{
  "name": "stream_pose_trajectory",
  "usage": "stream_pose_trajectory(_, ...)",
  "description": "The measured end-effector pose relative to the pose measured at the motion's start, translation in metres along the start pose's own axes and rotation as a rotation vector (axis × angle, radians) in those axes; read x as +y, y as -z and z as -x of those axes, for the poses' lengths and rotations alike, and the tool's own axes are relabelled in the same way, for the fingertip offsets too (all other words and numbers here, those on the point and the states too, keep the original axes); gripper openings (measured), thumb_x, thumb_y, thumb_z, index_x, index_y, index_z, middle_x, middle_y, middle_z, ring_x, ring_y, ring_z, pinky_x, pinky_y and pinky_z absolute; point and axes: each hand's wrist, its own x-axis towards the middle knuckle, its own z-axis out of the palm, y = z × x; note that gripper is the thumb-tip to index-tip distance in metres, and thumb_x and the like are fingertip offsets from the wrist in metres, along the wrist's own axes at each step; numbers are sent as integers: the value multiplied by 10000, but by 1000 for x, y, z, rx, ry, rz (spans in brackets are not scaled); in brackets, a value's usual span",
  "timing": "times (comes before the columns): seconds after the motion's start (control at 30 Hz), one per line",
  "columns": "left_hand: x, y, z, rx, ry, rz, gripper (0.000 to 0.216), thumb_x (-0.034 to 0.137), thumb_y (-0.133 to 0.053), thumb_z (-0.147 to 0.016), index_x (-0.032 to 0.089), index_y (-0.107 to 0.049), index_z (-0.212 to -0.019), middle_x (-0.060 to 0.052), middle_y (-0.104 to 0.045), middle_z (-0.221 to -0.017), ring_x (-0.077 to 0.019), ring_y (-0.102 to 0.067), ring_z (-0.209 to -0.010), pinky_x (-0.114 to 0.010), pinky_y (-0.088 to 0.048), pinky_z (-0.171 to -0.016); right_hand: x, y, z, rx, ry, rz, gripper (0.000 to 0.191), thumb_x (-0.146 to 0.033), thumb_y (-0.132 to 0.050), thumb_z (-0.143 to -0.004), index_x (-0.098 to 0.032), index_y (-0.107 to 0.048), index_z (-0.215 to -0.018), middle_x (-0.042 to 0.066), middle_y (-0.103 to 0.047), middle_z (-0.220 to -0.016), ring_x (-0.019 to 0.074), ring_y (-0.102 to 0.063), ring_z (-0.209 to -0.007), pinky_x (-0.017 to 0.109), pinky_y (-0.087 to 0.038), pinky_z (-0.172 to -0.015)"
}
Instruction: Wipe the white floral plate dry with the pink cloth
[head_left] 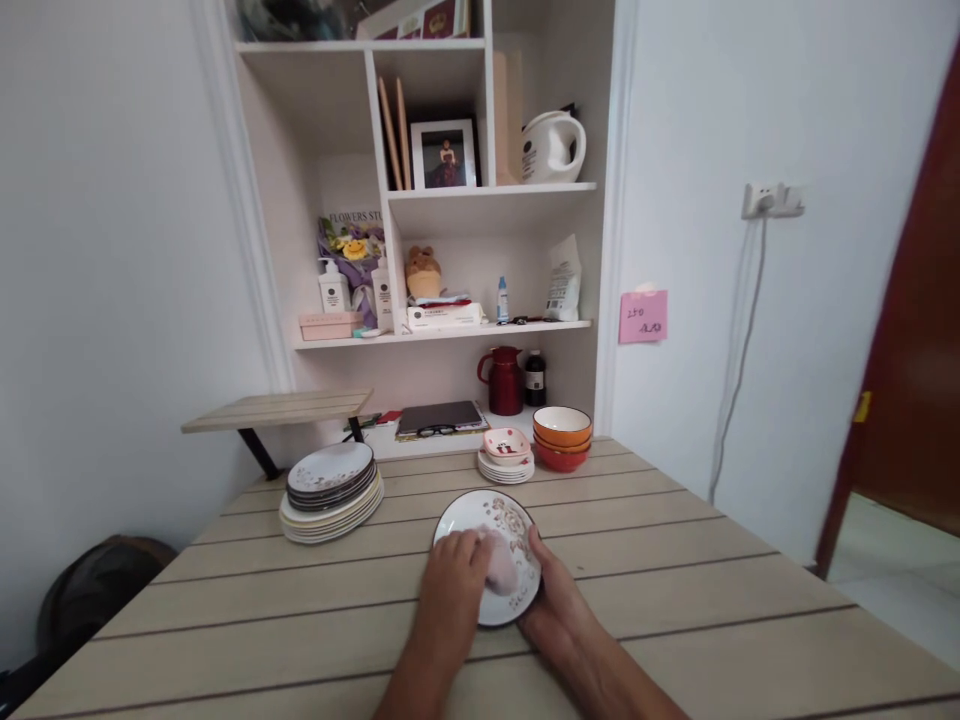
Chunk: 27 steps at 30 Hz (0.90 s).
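A round white plate [486, 605] with a dark rim and brown flowers is tilted up in front of me. My right hand [559, 598] grips it by the right edge, thumb on the rim and the other fingers underneath. Against the plate's face, my left hand [454, 575] presses a pale pink cloth [502, 565], its fingers bent over it. The cloth is somewhat blurred and partly hidden by the fingers.
To the left stands a stack of plates [330, 468], dark-rimmed ones over pale ones. Small dishes [506, 465] and stacked orange and red bowls [562, 440] are at the table's back. Behind them are a dark red jug [504, 382], a laptop [439, 418] and shelves.
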Motion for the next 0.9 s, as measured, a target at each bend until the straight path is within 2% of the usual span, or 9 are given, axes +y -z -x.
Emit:
stream_pose_trajectory(0.1,15,0,-2,17,-132,49,273,128,-540,-887,242,-607,-1127,-38,-630,-998,-177,-583,-885,-323,-486,-797,0,1,1,7,-23,34,358,-428,-648,-820,-87,-703,-910,132,-769,-848,241,-712,-904,332,-534,-833)
stream_pose_trajectory(0.2,20,-1,-2,52,-162,60,255,137,-533,-892,218,-606,-1122,-57,-630,-985,-187,-582,-876,-347,-488,-806,1,1,3,18,-55,90,353,-429,-671,-802,-91,-706,-900,115,-767,-809,233,-717,-872,315,-540,-801)
stream_pose_trajectory(0.33,18,-5,-3,136,-104,42,279,124,-550,-880,224,-606,-1134,-58,-643,-1014,-203,-589,-923,-425,-451,-932,2,-2,4,-44,-93,75,406,-416,-639,-830,-71,-684,-1040,133,-770,-908,232,-705,-935,338,-520,-873)
stream_pose_trajectory(0.47,16,-6,-4,210,51,-8,287,109,-564,-867,240,-623,-1116,-43,-651,-1008,-201,-593,-915,-467,-413,-975,6,-1,3,-100,-101,50,466,-417,-624,-838,-80,-642,-1161,139,-759,-1015,239,-690,-996,368,-486,-944)
stream_pose_trajectory(0.63,0,2,-2,90,311,-75,352,59,-546,-853,240,-629,-1143,-44,-639,-1012,-211,-585,-936,-477,-402,-956,7,3,0,-63,-47,82,479,-449,-615,-832,-109,-643,-1169,140,-761,-1016,262,-683,-1025,424,-480,-957)
stream_pose_trajectory(0.7,-7,4,0,39,344,-59,344,56,-535,-853,232,-639,-1129,-52,-637,-999,-222,-580,-927,-450,-429,-892,5,4,-2,-35,-34,71,464,-451,-606,-837,-125,-644,-1165,134,-762,-1019,265,-681,-1031,441,-482,-955)
stream_pose_trajectory(0.8,-11,3,1,-10,278,-7,340,61,-528,-854,221,-639,-1132,-58,-629,-988,-221,-572,-902,-387,-452,-791,1,6,-4,5,-14,46,446,-450,-575,-858,-128,-641,-1160,132,-762,-1017,265,-681,-1031,449,-487,-951)
stream_pose_trajectory(0.9,-5,2,0,-25,142,59,364,66,-538,-855,255,-625,-1154,-39,-621,-1001,-192,-568,-909,-342,-455,-793,-3,7,-5,15,34,31,418,-437,-544,-879,-129,-646,-1143,127,-762,-1009,261,-681,-1027,444,-498,-938)
